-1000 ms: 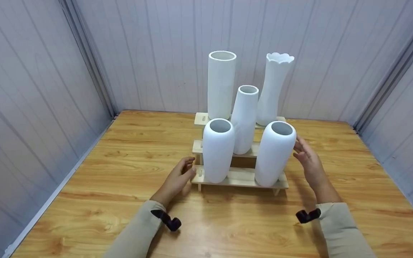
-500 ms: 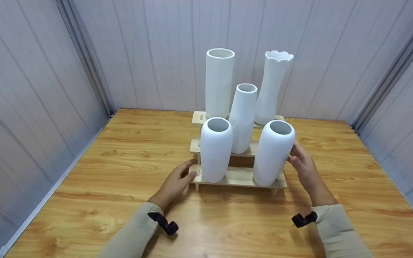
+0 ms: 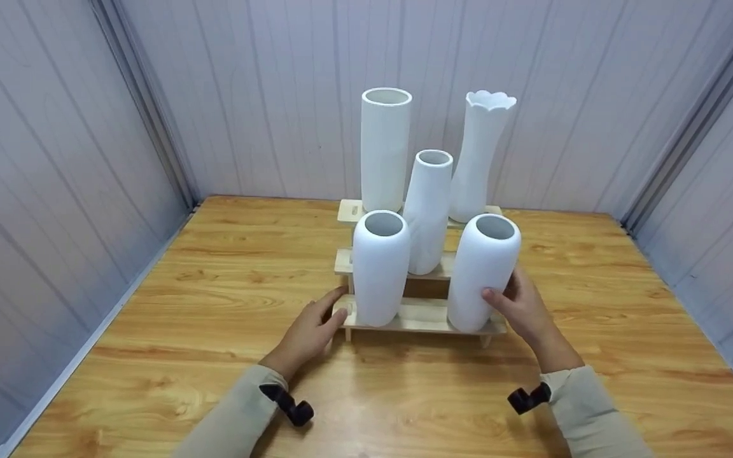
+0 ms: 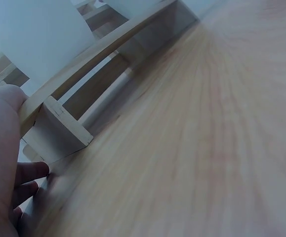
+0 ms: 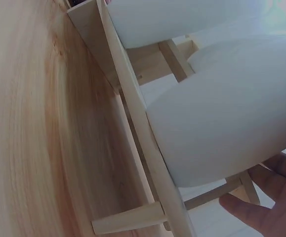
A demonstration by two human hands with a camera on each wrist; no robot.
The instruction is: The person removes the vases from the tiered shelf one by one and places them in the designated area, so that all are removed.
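Note:
A three-tier wooden stand bears several white vases. My left hand grips the left end of its bottom shelf; in the left wrist view the thumb lies over the board, with fingers lower down beside the leg. At the right end of that shelf, my right hand holds a rounded white vase, thumb across its front, other fingers behind and mostly hidden. The vase still stands on the board in the right wrist view. A matching vase stands at the shelf's left.
A tapered vase stands on the middle tier. On the top tier are a straight cylindrical vase and a scalloped-rim vase. The wood-grain table ends at pale panel walls behind and at both sides.
My right hand has moved left, from beside the right vase to holding it, its thumb now across the front. My left hand has closed in on the shelf's left end.

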